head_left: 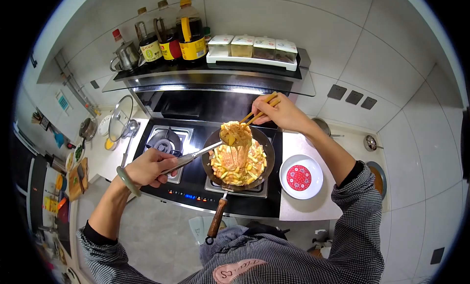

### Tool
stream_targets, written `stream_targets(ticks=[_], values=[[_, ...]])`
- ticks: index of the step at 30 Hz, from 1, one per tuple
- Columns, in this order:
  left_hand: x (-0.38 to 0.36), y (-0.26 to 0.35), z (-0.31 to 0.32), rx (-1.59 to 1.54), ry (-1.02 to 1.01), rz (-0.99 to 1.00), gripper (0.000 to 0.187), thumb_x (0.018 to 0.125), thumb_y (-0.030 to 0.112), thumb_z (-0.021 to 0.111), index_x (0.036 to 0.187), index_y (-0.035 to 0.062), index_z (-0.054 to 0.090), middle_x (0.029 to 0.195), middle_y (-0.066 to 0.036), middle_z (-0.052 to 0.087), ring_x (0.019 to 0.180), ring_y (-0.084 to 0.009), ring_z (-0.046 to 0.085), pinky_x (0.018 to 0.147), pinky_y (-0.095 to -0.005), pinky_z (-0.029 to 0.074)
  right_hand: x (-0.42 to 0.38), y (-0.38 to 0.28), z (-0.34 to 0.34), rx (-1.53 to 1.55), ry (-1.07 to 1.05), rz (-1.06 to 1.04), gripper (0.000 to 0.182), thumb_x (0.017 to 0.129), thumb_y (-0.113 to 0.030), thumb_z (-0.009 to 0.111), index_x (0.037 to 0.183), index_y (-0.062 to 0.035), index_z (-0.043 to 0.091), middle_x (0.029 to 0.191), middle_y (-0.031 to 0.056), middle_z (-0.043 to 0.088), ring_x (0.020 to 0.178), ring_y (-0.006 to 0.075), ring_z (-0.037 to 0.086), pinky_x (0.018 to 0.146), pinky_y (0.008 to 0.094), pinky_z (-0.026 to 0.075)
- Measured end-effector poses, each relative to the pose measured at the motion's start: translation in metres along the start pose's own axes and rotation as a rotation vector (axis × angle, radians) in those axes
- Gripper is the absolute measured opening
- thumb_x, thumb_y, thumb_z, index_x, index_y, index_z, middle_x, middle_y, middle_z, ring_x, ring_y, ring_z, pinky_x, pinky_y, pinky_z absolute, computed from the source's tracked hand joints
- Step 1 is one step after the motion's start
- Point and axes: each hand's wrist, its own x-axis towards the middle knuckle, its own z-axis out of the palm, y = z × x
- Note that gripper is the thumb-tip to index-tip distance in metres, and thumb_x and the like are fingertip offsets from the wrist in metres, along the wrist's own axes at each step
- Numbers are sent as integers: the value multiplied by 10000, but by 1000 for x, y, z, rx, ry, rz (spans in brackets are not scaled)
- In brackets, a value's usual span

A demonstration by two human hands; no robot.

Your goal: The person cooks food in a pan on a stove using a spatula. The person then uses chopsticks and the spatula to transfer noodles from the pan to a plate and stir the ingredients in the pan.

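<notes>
My left hand [148, 167] is closed around the metal handle of a ladle [199, 153], whose head is partly covered by food. In my right hand [280, 113] is a pair of wooden chopsticks [257, 111], pointing down into a raised clump of noodle-like strands [240, 133]. The clump hangs over a dark frying pan [269, 169] on the right burner. Yellow and pale strips of food in reddish sauce [245, 162] cover the pan's bottom. The pan's wooden handle [217, 218] points toward my body, with neither hand on it.
A white bowl [317, 179] with a red patterned centre stands right of the hob. The left burner [165, 143] holds no pan. A glass lid [121, 118] leans at the left counter. Sauce bottles [191, 44] and seasoning boxes [264, 48] line the shelf above.
</notes>
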Motion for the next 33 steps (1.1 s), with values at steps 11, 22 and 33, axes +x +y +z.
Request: stream_targets(ticks=[11, 22, 33], values=[[-17, 18, -4, -60, -10, 35, 276, 962, 221, 501, 797, 13, 577, 580, 47, 393, 493, -26, 353, 401, -187, 248, -3, -31, -14, -68, -8, -44, 320, 973, -203, 467, 816, 48, 589, 872, 121, 648, 779, 156, 686, 713, 213, 575], [-30, 32, -7, -73, -28, 56, 282, 971, 237, 516, 844, 0, 604, 548, 62, 359, 445, -25, 298, 370, -200, 184, -9, -54, -21, -98, -8, -68, 307, 969, -202, 484, 832, 51, 590, 869, 114, 647, 779, 156, 684, 708, 218, 577], [-35, 40, -1, -54, -17, 47, 275, 963, 216, 512, 822, -3, 598, 578, 46, 421, 472, -20, 372, 377, -185, 239, -19, -58, -23, -123, 17, -46, 303, 968, -207, 489, 835, 44, 595, 853, 99, 648, 770, 140, 682, 704, 203, 570]])
